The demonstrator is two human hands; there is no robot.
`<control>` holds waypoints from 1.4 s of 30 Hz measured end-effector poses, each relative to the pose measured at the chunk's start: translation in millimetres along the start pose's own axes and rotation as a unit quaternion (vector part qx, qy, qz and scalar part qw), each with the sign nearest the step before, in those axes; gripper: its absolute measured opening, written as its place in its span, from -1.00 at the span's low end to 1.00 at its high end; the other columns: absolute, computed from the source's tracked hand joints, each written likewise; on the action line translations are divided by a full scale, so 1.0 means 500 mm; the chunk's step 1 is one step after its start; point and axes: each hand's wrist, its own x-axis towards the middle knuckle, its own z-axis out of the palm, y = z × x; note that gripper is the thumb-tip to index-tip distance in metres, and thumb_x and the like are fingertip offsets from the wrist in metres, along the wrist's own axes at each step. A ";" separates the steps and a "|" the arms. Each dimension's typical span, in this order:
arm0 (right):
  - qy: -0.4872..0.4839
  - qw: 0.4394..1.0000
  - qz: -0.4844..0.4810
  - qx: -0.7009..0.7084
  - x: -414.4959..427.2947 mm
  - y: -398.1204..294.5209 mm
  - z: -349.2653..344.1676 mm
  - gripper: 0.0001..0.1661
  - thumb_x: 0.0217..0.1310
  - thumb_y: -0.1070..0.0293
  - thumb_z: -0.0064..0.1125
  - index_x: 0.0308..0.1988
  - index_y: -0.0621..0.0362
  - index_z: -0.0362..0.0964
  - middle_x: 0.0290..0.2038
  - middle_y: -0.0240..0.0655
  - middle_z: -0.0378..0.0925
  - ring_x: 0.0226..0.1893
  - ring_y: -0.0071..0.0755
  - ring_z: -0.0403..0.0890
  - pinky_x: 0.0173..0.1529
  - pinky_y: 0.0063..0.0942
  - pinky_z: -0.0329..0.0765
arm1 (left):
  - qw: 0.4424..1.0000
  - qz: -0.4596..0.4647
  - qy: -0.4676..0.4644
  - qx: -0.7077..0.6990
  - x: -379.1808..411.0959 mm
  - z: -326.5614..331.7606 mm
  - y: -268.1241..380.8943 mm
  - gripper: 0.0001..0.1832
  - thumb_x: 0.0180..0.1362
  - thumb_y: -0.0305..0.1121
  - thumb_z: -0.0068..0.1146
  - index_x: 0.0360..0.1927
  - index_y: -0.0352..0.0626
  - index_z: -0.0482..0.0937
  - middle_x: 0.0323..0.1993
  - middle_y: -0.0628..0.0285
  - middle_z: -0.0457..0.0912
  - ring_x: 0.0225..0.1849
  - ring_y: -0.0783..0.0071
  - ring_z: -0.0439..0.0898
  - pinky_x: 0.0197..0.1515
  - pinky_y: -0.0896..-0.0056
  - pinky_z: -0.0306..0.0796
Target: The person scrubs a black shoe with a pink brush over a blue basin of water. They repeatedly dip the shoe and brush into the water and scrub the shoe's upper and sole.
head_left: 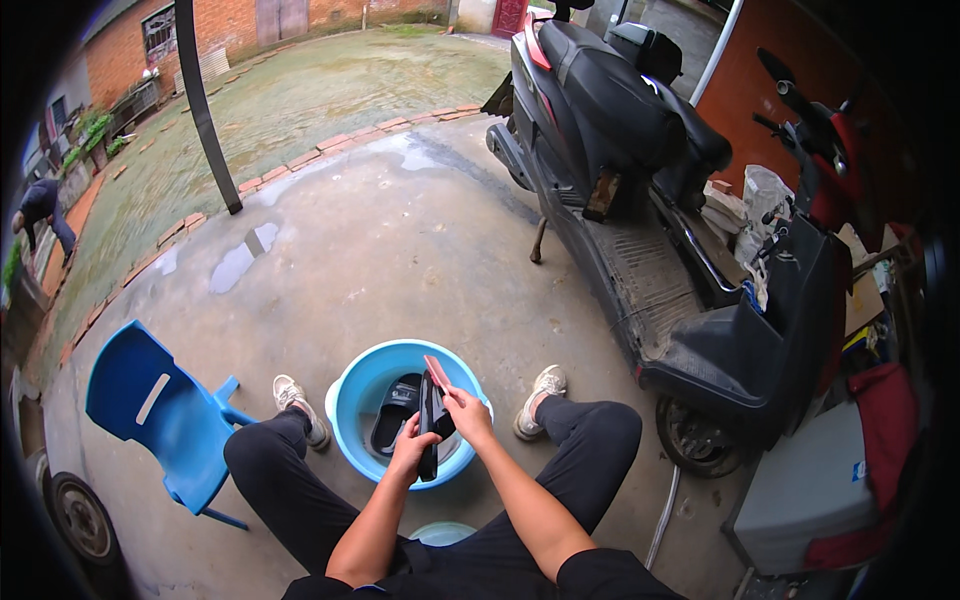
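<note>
My left hand (412,450) grips the heel end of a black slipper (428,466), which is tilted on edge above a light-blue plastic basin (358,386). My right hand (469,417) holds a pink brush (436,370) against the slipper's upper part; its bristles are hidden. A second black slipper (390,427) lies inside the basin, left of the held one, and looks wet. The basin stands on the concrete floor between my white shoes.
A blue plastic chair (165,442) stands at left, near a small wheel (81,517). A scooter (600,112) is parked at right, beside a grey box (806,480) and a hose (664,517). Puddles (244,259) and a post (206,112) are ahead. A person (45,210) bends over at far left.
</note>
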 end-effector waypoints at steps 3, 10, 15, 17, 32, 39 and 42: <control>0.023 0.997 0.037 -0.061 0.002 -0.010 -0.025 -0.29 0.09 -0.14 0.24 0.16 -0.03 0.40 -0.03 -0.07 0.58 -0.01 -0.01 0.60 0.05 -0.24 0.48 | 1.000 0.019 -0.012 -0.018 -0.011 0.008 0.034 -0.18 -0.15 -0.60 0.20 0.31 -0.13 0.25 -0.02 0.21 0.50 -0.09 0.46 0.51 -0.10 0.47 0.40; -0.129 0.871 0.258 0.398 0.007 0.018 -0.026 0.15 -0.03 -0.02 0.45 0.39 0.12 -0.05 -0.31 -0.36 0.44 -0.74 -0.72 0.13 -0.70 -0.65 0.00 | 0.999 0.022 -0.045 0.015 -0.007 -0.007 0.036 -0.18 -0.09 -0.41 0.27 0.29 -0.01 0.15 0.05 0.27 0.43 0.05 0.38 0.41 0.11 0.33 0.25; -0.191 0.907 0.157 0.341 -0.025 -0.040 -0.032 0.06 0.01 0.09 0.45 0.37 0.08 -0.01 -0.37 -0.41 0.38 -0.73 -0.78 0.10 -0.70 -0.69 -0.08 | 0.996 -0.084 0.032 0.017 0.005 -0.044 0.082 -0.16 -0.01 0.36 0.14 0.25 0.15 0.25 0.11 0.24 0.46 0.09 0.26 0.39 0.14 0.16 0.17; -0.184 0.936 -0.051 0.297 -0.019 0.000 0.010 -0.06 0.01 0.16 0.44 0.33 0.02 0.15 0.00 -0.22 0.53 -0.12 -0.48 0.58 -0.13 -0.50 0.53 | 0.998 -0.010 0.055 0.001 0.027 -0.044 0.074 -0.21 0.01 0.31 0.16 0.25 0.16 0.29 0.14 0.21 0.46 0.09 0.25 0.46 0.13 -0.07 0.22; -0.099 0.977 -0.147 -0.117 -0.100 -0.091 -0.018 -0.59 0.22 0.08 0.14 0.06 -0.17 0.52 -0.27 -0.16 0.60 -0.25 -0.02 0.62 -0.19 -0.22 0.54 | 0.993 0.059 0.096 0.018 0.030 -0.075 0.032 -0.69 0.11 -0.40 0.23 -0.04 -0.14 0.54 -0.26 0.28 0.63 -0.24 0.44 0.60 -0.24 0.20 0.52; -0.054 0.994 -0.089 -0.040 -0.065 -0.055 -0.013 -0.62 0.22 0.10 0.11 0.01 -0.11 0.55 -0.26 -0.05 0.63 -0.25 0.03 0.64 -0.19 -0.21 0.55 | 0.980 0.150 0.126 0.045 0.039 -0.055 0.034 -0.78 0.07 -0.48 0.19 -0.18 -0.27 0.60 -0.32 0.29 0.63 -0.36 0.54 0.54 -0.23 0.49 0.43; -0.061 0.987 -0.142 -0.043 -0.091 -0.068 -0.010 -0.64 0.20 0.12 0.14 0.00 -0.16 0.56 -0.33 -0.09 0.61 -0.29 0.05 0.63 -0.22 -0.15 0.55 | 0.970 0.155 0.188 0.012 0.051 -0.076 0.038 -0.77 0.06 -0.47 0.18 -0.18 -0.30 0.60 -0.36 0.26 0.64 -0.35 0.51 0.55 -0.24 0.47 0.43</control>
